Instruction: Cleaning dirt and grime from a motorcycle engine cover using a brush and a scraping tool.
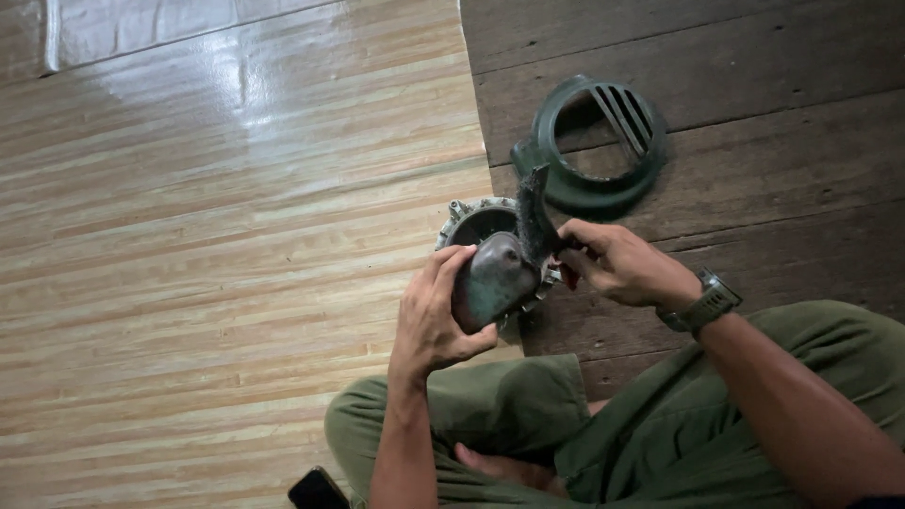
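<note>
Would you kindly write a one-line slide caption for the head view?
Seated on a wooden floor, left hand and right hand hold a dusty motor housing near a green vented cover.

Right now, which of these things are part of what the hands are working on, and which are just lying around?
In hand:
- dome-shaped metal part, gripped by the left hand
- dark brush, held by the right hand against the part
- round metal housing, just behind the part

Lying about:
- green ring cover with slats, on the dark boards
- black phone by the knee
- wristwatch, merely worn
</note>
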